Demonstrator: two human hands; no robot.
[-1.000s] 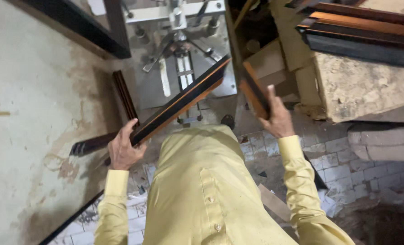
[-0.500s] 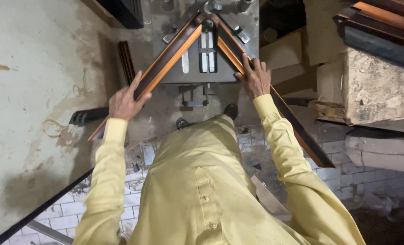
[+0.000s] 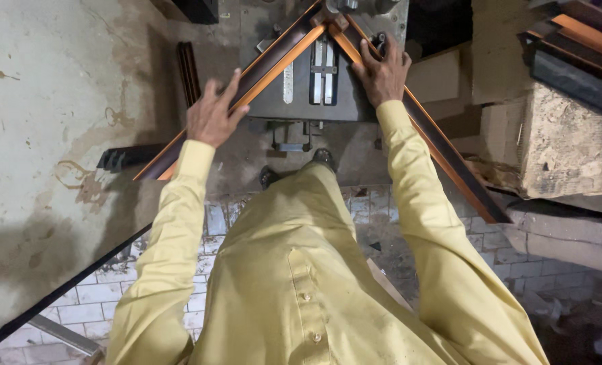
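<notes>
fingers (image 3: pixel 228 84) of left hand (image 3: pixel 210 118) press left moulding (image 3: pixel 260 71); right hand (image 3: pixel 382 71) on right moulding (image 3: pixel 443 152).

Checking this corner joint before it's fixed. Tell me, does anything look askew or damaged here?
Nothing stands out. The left hand presses the left strip and the right hand the right strip flat on the machine. The strips meet in a corner at the top; the joint itself is too small to judge.
</notes>
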